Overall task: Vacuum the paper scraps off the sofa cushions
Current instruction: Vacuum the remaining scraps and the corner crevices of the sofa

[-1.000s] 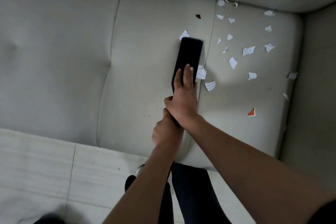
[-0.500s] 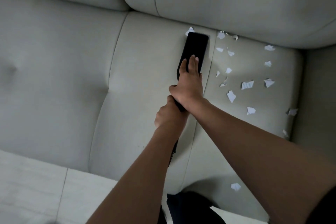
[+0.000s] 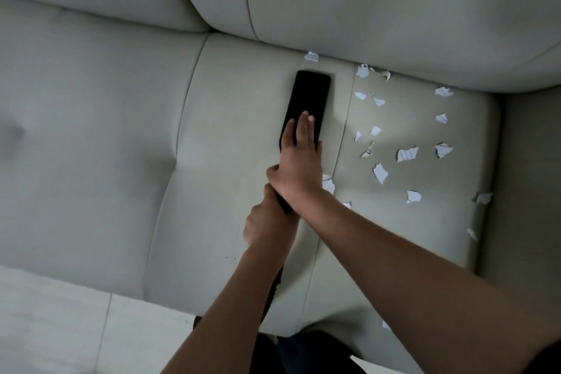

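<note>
Black vacuum [image 3: 308, 97] laid front-to-back on the cushion, nose pointed at backrest [image 3: 364, 9], handle gripped by left hand [image 3: 267, 222], body clasped by right hand [image 3: 299, 167], paper scraps [image 3: 406, 154] scattered just right.

I log dim, flat, grey-green light. The brightest patch falls on the seat cushion [image 3: 440, 222] around the paper scraps [image 3: 406, 154]. Soft shadow lies beneath the right forearm [image 3: 425, 282], which is slightly blurred. Wide-angle bowing at the edges.
</note>
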